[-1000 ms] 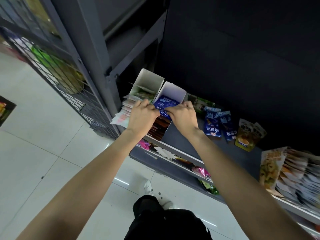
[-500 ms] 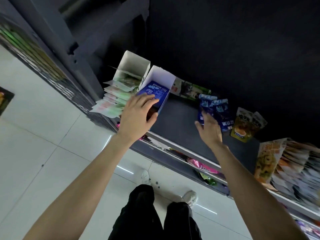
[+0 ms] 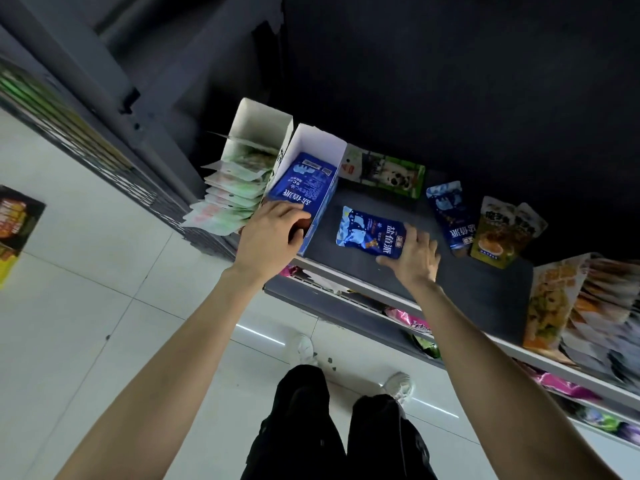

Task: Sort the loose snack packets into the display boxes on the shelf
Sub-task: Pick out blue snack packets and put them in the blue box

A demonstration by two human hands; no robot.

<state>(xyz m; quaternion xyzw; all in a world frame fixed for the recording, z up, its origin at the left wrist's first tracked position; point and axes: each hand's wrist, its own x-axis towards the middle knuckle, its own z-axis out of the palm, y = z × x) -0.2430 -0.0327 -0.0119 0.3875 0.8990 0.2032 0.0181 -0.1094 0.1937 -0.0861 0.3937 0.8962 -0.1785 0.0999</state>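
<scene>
A blue snack packet (image 3: 372, 233) lies flat on the dark grey shelf (image 3: 460, 292), pinched at its near edge by the right hand (image 3: 412, 252). Just left, the left hand (image 3: 268, 237) grips the front of a white display box (image 3: 313, 174) holding blue packets. Another box (image 3: 258, 133) beside it holds pale green packets. Farther right lie another blue packet (image 3: 448, 214) and yellow pouches (image 3: 502, 233). White floor tiles (image 3: 86, 306) spread below.

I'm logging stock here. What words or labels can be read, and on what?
"盐值派": blue packet held by the right hand.
"盐值派": packet in the blue display box at the left hand.
"盐值派": second loose blue packet.
Small print, the yellow pouches and the floor sticker: too blurred to read.
</scene>
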